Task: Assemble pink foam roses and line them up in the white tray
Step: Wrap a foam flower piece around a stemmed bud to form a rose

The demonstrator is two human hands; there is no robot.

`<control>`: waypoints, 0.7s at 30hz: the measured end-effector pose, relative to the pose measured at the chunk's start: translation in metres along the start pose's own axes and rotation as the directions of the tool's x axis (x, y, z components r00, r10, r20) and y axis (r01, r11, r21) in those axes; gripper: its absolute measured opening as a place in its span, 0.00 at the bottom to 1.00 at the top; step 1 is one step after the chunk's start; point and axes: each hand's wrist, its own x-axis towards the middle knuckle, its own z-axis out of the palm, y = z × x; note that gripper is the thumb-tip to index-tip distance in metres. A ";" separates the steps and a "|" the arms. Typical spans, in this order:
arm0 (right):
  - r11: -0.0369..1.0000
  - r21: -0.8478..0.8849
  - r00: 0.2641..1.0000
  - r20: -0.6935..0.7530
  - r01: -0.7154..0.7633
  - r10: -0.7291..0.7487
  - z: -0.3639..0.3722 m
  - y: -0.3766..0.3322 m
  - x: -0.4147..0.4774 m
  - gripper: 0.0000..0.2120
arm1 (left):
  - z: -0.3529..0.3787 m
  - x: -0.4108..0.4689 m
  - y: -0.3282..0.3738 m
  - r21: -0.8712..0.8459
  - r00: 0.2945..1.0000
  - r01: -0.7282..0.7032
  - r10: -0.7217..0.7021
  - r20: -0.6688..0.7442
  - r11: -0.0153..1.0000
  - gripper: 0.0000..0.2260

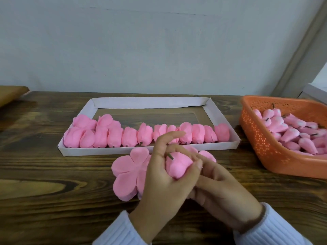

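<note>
A pink foam rose (177, 166) with a short dark stem sticking up sits between both hands above the table. My left hand (162, 183) wraps its fingers and thumb around the rose from the left. My right hand (219, 184) holds it from the right, fingertips pressed on the petals. Under the hands lies a stack of flat pink petal cutouts (130, 174). The white tray (148, 103) behind them holds a row of several finished pink roses (113, 137) along its near side, with two more roses (85, 122) behind at the left.
An orange perforated basket (261, 138) at the right holds several pink rose buds (290, 131) with dark stems. The dark wooden table (53, 174) ends at a grey wall. A brown board edge (10, 94) shows at the far left.
</note>
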 end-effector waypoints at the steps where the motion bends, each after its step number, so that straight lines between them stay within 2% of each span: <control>1: 0.996 -0.092 0.998 -0.061 0.022 -0.027 -0.002 -0.002 0.000 0.19 | -0.002 0.001 -0.003 0.012 0.999 0.008 -0.007 -0.040 1.000 0.22; 3: 0.937 -0.324 0.959 -0.201 0.126 -0.199 -0.007 -0.006 -0.001 0.18 | -0.007 0.004 -0.008 0.107 0.995 0.019 -0.008 -0.095 0.994 0.23; 4: 0.881 -0.428 0.915 -0.238 0.201 -0.325 -0.008 -0.008 -0.001 0.15 | -0.009 0.005 -0.010 0.166 0.995 0.027 -0.010 -0.101 0.986 0.24; 6: 0.725 -0.608 0.819 -0.203 0.323 -0.536 -0.008 -0.012 -0.001 0.10 | -0.010 0.006 -0.015 0.274 0.997 0.027 -0.007 -0.073 0.961 0.26; 7: 0.644 -0.679 0.790 -0.152 0.353 -0.594 -0.006 -0.012 -0.001 0.09 | -0.009 0.006 -0.016 0.309 0.999 0.024 -0.010 -0.048 0.951 0.27; 9: 0.536 -0.758 0.782 -0.056 0.372 -0.621 -0.001 -0.010 0.000 0.08 | -0.007 0.004 -0.017 0.335 1.000 0.026 -0.026 -0.005 0.942 0.28; 10: 0.524 -0.773 0.795 -0.043 0.357 -0.605 0.003 -0.010 0.001 0.09 | -0.007 0.004 -0.017 0.329 0.999 0.027 -0.035 0.019 0.944 0.28; 13: 0.550 -0.780 0.835 -0.067 0.297 -0.546 0.011 -0.010 0.006 0.09 | -0.006 0.002 -0.015 0.292 0.994 0.043 -0.072 0.088 0.955 0.30; 18: 0.550 -0.800 0.857 -0.094 0.238 -0.507 0.016 -0.014 0.012 0.11 | -0.005 -0.001 -0.014 0.271 0.988 0.064 -0.099 0.119 0.960 0.34; 19: 0.515 -0.827 0.844 -0.097 0.227 -0.527 0.017 -0.015 0.012 0.10 | -0.004 -0.002 -0.014 0.270 0.988 0.059 -0.095 0.124 0.961 0.37; 20: 0.435 -0.874 0.816 -0.083 0.216 -0.573 0.018 -0.018 0.012 0.09 | -0.004 -0.002 -0.012 0.256 0.989 0.052 -0.085 0.120 0.965 0.39; 21: 0.308 -0.930 0.777 -0.038 0.203 -0.629 0.019 -0.020 0.012 0.08 | -0.003 -0.003 -0.010 0.239 0.992 0.038 -0.065 0.107 0.970 0.41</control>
